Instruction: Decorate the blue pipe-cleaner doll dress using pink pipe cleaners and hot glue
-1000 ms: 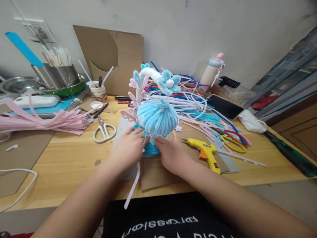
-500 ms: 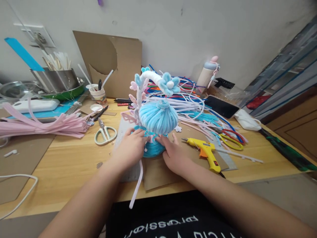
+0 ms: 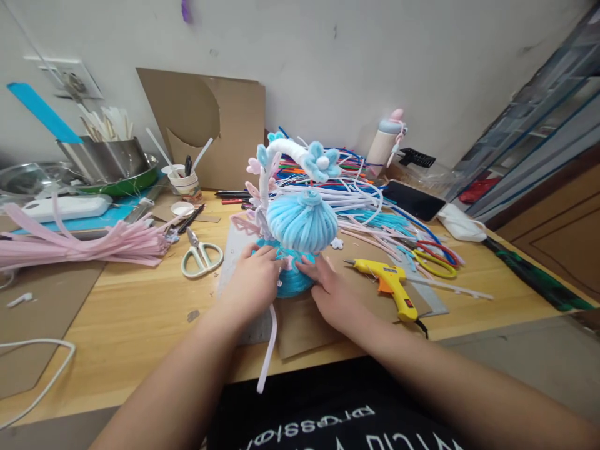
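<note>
A fluffy pipe-cleaner lamp (image 3: 302,222) stands upright before me, with a ribbed light-blue shade, a curved white stem and a round blue base (image 3: 293,284). Blue and pink flowers run along the stem, and a large blue flower (image 3: 322,162) caps its end. My left hand (image 3: 257,275) is closed against the base's left side, a pink pipe cleaner (image 3: 268,356) dangling below it. On the opposite side my right hand (image 3: 330,290) grips the base, its fingertips near the front. The shade partly hides the fingers' contact and the top of the base.
A yellow glue gun (image 3: 387,281) lies to the right on cardboard. White-handled scissors (image 3: 201,256) rest at left, near a bundle of pink pipe cleaners (image 3: 94,240). Behind the lamp is a heap of coloured pipe cleaners (image 3: 347,200); a phone (image 3: 415,200) lies beside it.
The view has shifted slightly. Both hands stay at the lamp's base, with only small finger movement; the lamp keeps its upright pose.
</note>
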Available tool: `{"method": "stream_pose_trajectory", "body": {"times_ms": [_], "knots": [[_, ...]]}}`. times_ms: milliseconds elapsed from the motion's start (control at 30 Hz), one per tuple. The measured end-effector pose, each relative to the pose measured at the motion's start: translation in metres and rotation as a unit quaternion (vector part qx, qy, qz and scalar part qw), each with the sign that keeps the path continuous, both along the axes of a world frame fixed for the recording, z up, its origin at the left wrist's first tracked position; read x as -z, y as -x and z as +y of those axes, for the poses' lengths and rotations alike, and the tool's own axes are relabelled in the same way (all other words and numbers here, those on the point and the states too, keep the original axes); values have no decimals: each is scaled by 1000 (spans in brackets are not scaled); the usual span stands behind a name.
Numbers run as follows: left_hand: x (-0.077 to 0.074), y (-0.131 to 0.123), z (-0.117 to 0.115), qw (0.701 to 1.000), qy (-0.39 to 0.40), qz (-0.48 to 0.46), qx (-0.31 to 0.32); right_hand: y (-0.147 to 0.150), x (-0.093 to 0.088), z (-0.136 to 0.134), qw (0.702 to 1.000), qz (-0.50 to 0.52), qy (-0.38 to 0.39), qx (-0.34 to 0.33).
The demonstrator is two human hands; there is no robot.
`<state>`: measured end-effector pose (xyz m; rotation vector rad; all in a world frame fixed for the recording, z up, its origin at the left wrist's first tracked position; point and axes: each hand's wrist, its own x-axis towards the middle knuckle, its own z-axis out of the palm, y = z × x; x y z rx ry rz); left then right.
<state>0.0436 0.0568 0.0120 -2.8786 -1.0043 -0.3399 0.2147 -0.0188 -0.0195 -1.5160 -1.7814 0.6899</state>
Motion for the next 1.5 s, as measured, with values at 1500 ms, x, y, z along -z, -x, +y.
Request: {"method": "stream_pose_trajectory", "body": {"times_ms": [1500], "knots": [[1, -6, 1, 996, 48, -46, -54, -6, 3, 32, 998, 33, 39, -27]]}}
